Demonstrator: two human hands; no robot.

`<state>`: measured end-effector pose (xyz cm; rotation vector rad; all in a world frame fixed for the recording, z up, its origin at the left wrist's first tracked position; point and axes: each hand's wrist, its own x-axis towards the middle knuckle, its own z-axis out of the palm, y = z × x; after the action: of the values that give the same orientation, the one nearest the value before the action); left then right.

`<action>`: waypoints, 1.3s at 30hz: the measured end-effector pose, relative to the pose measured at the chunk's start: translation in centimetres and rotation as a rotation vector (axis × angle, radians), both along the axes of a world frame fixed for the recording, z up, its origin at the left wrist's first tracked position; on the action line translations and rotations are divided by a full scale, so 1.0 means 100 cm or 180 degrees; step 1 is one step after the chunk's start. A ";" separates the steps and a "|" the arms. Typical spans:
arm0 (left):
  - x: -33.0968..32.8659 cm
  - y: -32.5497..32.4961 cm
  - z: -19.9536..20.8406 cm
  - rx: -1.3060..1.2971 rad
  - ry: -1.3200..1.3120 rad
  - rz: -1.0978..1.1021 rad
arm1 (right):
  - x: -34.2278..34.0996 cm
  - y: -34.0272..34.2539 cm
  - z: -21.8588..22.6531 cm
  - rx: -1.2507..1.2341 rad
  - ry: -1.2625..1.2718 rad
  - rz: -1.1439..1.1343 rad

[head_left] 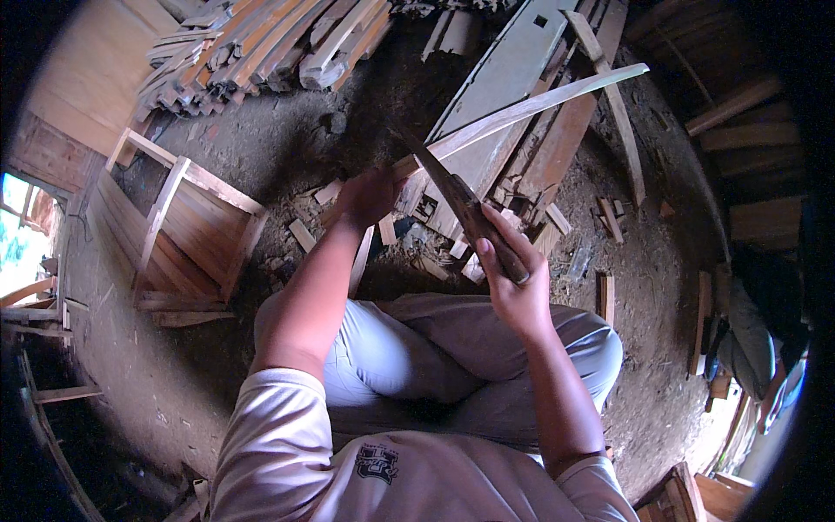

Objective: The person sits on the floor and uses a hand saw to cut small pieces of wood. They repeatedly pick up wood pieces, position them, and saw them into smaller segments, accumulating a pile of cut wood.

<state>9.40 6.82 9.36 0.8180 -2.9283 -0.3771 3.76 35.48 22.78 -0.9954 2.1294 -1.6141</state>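
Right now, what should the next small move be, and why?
Probably shift the dark bladed tool in the right hand farther along the pale wooden strip, away from the left hand: in this view it crosses the strip close to that hand; contact is unclear.

Toward one o'clock we see a cream wooden strip (531, 109), streaked with tan and faintly greenish at its far tip. Our knife (458, 191) has a dark grey blade (426, 155) and a dark brown handle (502, 248). Also at one o'clock is a grey-green panel (497, 70). At eleven, stacked planks (270, 43) make stripes of orange, tan and grey; at nine, a frame (165, 207) is honey-tan. At six we have plain grey trousers (374, 344) and a pale beige shirt (278, 426) with a black emblem (377, 461).
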 end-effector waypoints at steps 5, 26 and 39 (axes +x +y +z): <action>-0.001 -0.012 -0.014 0.0032 -0.0057 -0.0043 | 0.001 -0.001 -0.005 -0.0100 -0.0096 -0.0048; -0.002 -0.001 0.000 0.0046 0.0107 -0.0064 | 0.016 0.039 0.015 0.0185 -0.0304 0.0111; -0.001 0.001 -0.007 -0.0312 -0.0057 -0.0411 | 0.080 0.157 0.072 0.0712 0.0073 -0.0100</action>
<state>9.29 6.92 8.63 0.6255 -2.9972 -0.2336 11.74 51.17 29.98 -0.9173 2.2900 -1.3459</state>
